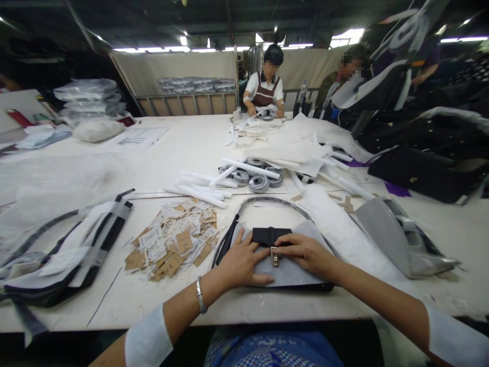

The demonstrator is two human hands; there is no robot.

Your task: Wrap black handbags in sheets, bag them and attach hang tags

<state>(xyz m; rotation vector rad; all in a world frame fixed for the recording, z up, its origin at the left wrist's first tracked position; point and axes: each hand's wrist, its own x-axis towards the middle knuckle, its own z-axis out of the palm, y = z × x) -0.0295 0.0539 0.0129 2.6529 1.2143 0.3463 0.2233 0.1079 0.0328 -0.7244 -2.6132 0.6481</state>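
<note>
While the left hand (240, 262) lies flat with its fingers released and spread on the grey bag (292, 275), the right hand (305, 255) sets its fingers on the bag's black flap (267, 236), just above the metal clasp (274, 256); I cannot tell whether they pinch it. The bag lies on the white surface (191, 148) at its near edge, its strap (267, 201) arching behind it. Left of the bag is a heap of paper tags (175, 242); behind it lie white tubes (206, 188) and tape rolls (260, 182). Far behind the bag, a co-worker (265, 86) sits.
</note>
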